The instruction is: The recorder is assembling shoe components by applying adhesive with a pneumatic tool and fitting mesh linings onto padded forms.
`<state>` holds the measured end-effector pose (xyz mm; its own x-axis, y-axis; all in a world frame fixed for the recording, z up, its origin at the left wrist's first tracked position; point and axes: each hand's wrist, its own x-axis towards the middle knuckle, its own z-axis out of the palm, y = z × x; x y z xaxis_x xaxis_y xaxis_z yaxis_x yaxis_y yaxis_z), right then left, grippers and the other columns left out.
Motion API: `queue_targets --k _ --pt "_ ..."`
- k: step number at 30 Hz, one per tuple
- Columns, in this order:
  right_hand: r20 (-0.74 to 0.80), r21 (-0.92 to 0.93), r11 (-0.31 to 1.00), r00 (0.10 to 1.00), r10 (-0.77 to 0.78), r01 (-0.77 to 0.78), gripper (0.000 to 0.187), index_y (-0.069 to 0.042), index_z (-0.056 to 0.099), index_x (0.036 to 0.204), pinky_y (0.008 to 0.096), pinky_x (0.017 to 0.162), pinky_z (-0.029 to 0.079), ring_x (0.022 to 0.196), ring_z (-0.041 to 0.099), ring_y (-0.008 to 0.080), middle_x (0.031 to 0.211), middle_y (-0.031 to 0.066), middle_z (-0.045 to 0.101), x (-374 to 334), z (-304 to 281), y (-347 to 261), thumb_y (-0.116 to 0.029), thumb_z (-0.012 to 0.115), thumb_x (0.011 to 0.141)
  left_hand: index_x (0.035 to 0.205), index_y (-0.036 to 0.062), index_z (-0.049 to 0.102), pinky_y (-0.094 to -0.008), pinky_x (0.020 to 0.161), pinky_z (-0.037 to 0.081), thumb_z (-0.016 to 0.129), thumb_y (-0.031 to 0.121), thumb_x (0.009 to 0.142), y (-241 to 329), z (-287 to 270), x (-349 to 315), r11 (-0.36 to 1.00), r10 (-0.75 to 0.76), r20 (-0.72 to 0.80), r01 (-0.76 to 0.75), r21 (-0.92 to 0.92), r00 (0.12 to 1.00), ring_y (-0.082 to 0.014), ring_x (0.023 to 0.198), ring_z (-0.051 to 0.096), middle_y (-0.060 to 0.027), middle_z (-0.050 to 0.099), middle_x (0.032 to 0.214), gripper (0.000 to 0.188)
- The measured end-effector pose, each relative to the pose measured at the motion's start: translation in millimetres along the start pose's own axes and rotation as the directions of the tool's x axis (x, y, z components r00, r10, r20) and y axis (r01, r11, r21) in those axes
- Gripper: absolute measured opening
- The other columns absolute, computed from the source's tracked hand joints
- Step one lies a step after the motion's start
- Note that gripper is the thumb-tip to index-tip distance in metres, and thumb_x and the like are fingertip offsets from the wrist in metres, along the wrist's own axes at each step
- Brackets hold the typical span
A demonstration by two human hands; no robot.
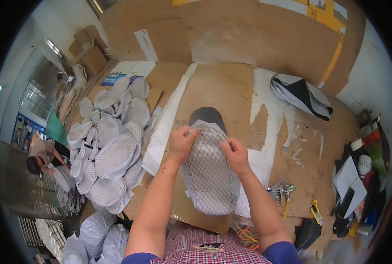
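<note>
- Cardboard sheets are laid over the workbench, with a heap of finished padded pieces piled at the left and a spray gun lying near the right forearm
- At the middle of the bench a grey oval quilted panel is spread flat; it is judged light, soft and floppy, best taken by its upper edge
- Its top left rim is pinched by the left hand, fingers closed
- Its top right edge is gripped by the right hand, fingers curled

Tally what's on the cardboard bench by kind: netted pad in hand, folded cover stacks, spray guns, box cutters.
Netted pad, held by left hand and right hand: 1
Folded cover stack: 1
Spray gun: 1
Yellow box cutter: 1
Total: 4
</note>
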<state>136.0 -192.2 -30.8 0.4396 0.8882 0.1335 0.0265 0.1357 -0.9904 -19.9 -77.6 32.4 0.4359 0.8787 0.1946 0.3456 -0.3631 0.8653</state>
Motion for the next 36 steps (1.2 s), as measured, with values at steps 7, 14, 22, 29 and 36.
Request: queue_targets --k 7,14,22,29,36 --pt "-0.276 -0.563 0.824 0.926 -0.258 0.062 0.013 -0.006 0.057 0.092 0.0350 0.063 0.045 0.070 0.057 0.0299 0.079 0.0119 0.058 25 0 22 -0.014 0.059 0.081 0.077 0.0032 0.055 -0.0384 0.061 0.043 0.068 0.032 0.073 -33 32 17 0.936 0.243 -0.157 -0.189 0.297 0.957 -0.0315 0.070 0.056 -0.0133 0.060 0.077 0.031" --pt "0.526 -0.650 0.502 0.815 -0.243 0.570 0.039 -0.011 0.051 0.113 0.0445 0.095 0.034 0.115 0.043 0.0265 0.126 0.0099 0.046 -158 27 11 -0.020 0.058 0.076 0.079 0.0068 0.052 -0.0433 0.061 0.041 0.070 0.033 0.070 -52 41 33 0.822 0.317 -0.079 -0.232 0.521 0.945 -0.0344 0.067 0.055 -0.0136 0.057 0.071 0.033" --pt "0.303 -0.691 0.634 0.935 -0.183 0.348 0.064 -0.008 0.044 0.124 0.0485 0.100 0.026 0.122 0.034 0.0372 0.132 0.0166 0.039 -186 -32 44 -0.027 0.068 0.068 0.099 0.0052 0.052 -0.0421 0.081 0.040 0.066 0.029 0.073 -40 14 27 0.878 0.183 -0.061 -0.135 0.460 0.981 -0.0333 0.096 0.052 -0.0163 0.056 0.101 0.037" --pt "-0.198 -0.974 0.123 0.978 -0.064 -0.189 0.066 -0.004 0.041 0.125 0.0488 0.099 0.027 0.121 0.031 0.0390 0.127 0.0211 0.037 -222 -116 18 -0.022 0.068 0.068 0.130 0.0128 0.041 -0.0545 0.101 0.017 0.063 0.035 0.073 -20 20 -143 0.766 0.328 0.240 -0.406 0.499 0.914 -0.0397 0.127 0.022 -0.0145 0.030 0.138 0.065" --pt "-0.330 -0.933 0.169 0.943 -0.048 -0.318 0.064 -0.004 0.041 0.124 0.0448 0.096 0.033 0.112 0.039 0.0384 0.118 0.0197 0.043 -225 -125 17 -0.013 0.066 0.066 0.127 0.0156 0.045 -0.0630 0.098 0.015 0.061 0.039 0.073 -29 75 -185 0.763 0.201 0.468 -0.437 0.476 0.861 -0.0401 0.130 0.018 -0.0124 0.029 0.139 0.061"
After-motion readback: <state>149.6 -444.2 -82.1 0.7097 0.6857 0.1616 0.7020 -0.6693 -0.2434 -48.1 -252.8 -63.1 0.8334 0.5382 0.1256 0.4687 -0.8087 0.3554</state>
